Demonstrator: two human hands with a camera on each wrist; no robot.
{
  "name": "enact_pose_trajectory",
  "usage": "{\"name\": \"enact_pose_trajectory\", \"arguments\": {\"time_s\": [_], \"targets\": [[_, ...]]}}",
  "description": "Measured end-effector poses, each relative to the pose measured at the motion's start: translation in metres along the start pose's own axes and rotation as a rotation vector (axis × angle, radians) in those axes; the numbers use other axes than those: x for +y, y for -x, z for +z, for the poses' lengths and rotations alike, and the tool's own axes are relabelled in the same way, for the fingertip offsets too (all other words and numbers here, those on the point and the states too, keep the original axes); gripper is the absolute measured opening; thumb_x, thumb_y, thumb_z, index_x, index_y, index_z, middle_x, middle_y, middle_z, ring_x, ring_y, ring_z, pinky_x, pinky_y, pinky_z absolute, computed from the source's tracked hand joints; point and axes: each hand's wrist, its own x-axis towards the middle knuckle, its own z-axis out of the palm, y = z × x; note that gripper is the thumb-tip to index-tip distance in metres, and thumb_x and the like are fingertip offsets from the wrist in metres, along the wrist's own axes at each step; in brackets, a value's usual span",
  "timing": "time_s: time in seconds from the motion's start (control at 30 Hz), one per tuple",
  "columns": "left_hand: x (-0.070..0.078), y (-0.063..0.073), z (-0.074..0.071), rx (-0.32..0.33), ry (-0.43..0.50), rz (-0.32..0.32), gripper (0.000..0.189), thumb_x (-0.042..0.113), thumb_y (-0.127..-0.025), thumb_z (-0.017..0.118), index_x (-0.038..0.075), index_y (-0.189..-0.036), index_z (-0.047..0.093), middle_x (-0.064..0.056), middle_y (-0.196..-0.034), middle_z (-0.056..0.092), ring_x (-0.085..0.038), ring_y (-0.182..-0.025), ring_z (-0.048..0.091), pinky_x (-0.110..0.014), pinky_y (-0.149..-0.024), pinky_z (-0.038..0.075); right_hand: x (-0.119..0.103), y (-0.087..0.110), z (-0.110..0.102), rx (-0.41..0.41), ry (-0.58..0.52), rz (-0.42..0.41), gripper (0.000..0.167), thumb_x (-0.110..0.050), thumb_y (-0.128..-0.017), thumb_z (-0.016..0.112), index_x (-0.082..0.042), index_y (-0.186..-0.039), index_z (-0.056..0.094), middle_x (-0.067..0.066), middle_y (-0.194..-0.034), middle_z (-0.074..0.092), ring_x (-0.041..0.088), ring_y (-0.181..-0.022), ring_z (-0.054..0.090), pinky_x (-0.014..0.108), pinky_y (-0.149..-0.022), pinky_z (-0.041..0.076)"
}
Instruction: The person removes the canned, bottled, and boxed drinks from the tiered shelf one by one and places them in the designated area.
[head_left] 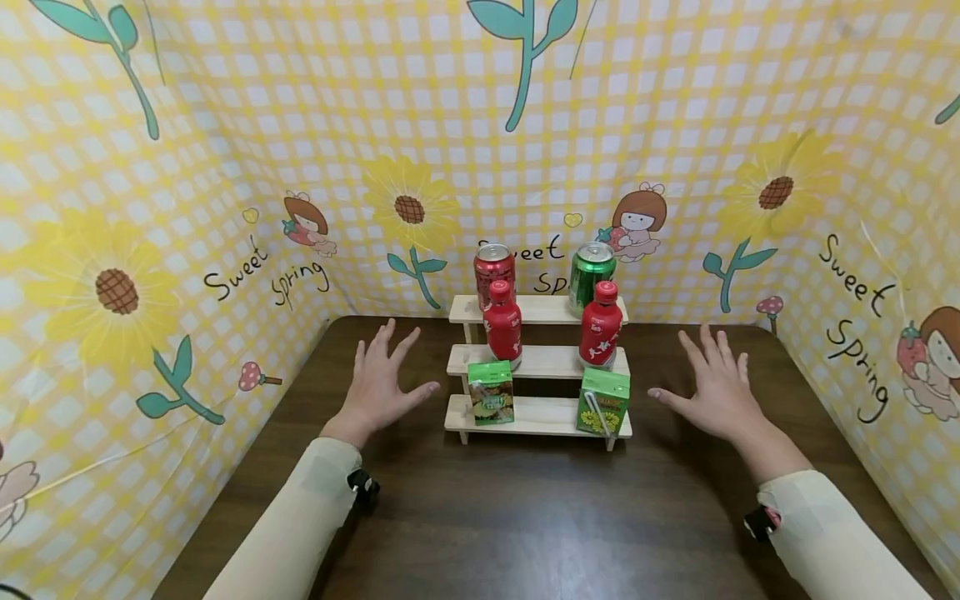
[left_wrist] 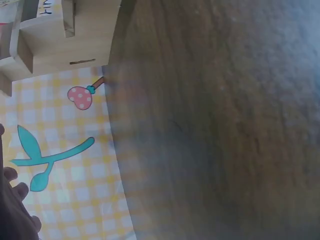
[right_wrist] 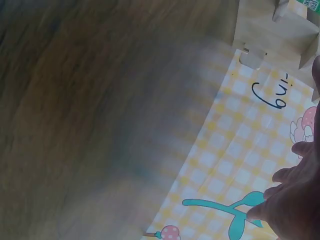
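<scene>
A three-step wooden shelf (head_left: 536,358) stands at the back middle of the table in the head view. On its top step are a red can (head_left: 487,268) at left and a green can (head_left: 592,268) at right. The middle step bears two red bottles, a left bottle (head_left: 504,329) and a right bottle (head_left: 602,329). Two green drink cartons stand on the lowest step, a left carton (head_left: 491,396) and a right carton (head_left: 611,392) with a straw on its front. My left hand (head_left: 381,379), fingers spread, is left of the shelf; my right hand (head_left: 716,387), likewise spread, is right of it. Both hold nothing.
The dark wooden table (head_left: 480,517) stretches in front of the shelf. A yellow-checked cloth (head_left: 510,167) with flowers and lettering surrounds the table at the back and both sides, close behind the shelf.
</scene>
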Motion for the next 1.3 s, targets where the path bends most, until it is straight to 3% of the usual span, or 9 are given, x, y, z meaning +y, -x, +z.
{"name": "enact_pose_trajectory", "arguments": {"time_s": [0.2,0.5,0.63,0.8,1.0,1.3], "targets": [[0.001,-0.004,-0.005,0.018,0.04,0.002,0.095,0.068,-0.089,0.072,0.036,-0.167,0.027,-0.017,-0.173,0.014,-0.047,-0.152,0.025,-0.069,-0.121,0.015,-0.007,0.004,0.001,-0.045,-0.092,0.014,0.109,-0.064,-0.093,0.07,-0.009,-0.169,0.014,0.03,-0.171,-0.002,0.054,-0.155,-0.002,0.081,-0.112,0.013],[0.004,-0.016,-0.015,0.039,0.129,-0.027,0.086,0.063,-0.093,0.071,0.034,-0.165,0.032,-0.016,-0.171,0.019,-0.048,-0.149,0.031,-0.072,-0.113,0.027,-0.018,0.009,0.011,-0.084,-0.226,-0.015,0.097,-0.047,-0.095,0.077,-0.005,-0.166,0.025,0.034,-0.167,0.017,0.063,-0.147,0.019,0.082,-0.107,0.024],[0.008,-0.025,-0.021,0.06,0.188,-0.016,0.081,0.056,-0.095,0.072,0.029,-0.163,0.037,-0.014,-0.169,0.024,-0.046,-0.148,0.034,-0.071,-0.111,0.034,-0.023,0.014,0.014,-0.098,-0.296,-0.057,0.083,-0.031,-0.097,0.079,0.002,-0.159,0.035,0.033,-0.158,0.034,0.057,-0.143,0.033,0.076,-0.108,0.033],[0.018,-0.036,-0.029,0.057,0.258,-0.01,0.077,0.051,-0.098,0.072,0.025,-0.162,0.039,-0.012,-0.168,0.028,-0.042,-0.15,0.033,-0.066,-0.113,0.036,-0.026,0.02,0.023,-0.163,-0.369,-0.06,0.078,-0.02,-0.094,0.081,-0.002,-0.158,0.039,0.027,-0.152,0.044,0.051,-0.139,0.043,0.07,-0.107,0.039],[0.033,-0.048,-0.037,0.049,0.335,-0.037,0.072,0.048,-0.1,0.071,0.027,-0.162,0.041,-0.01,-0.166,0.032,-0.038,-0.15,0.034,-0.063,-0.114,0.036,-0.032,0.022,0.032,-0.235,-0.446,-0.063,0.085,-0.022,-0.09,0.086,-0.004,-0.159,0.038,0.023,-0.152,0.048,0.048,-0.133,0.052,0.068,-0.104,0.045],[0.05,-0.066,-0.042,0.047,0.397,-0.044,0.072,0.041,-0.102,0.069,0.027,-0.164,0.035,-0.009,-0.157,0.044,-0.03,-0.141,0.045,-0.057,-0.111,0.041,-0.038,0.017,0.04,-0.314,-0.518,-0.048,0.089,-0.023,-0.088,0.089,0.001,-0.157,0.037,0.02,-0.14,0.06,0.041,-0.126,0.061,0.059,-0.103,0.05]]}}
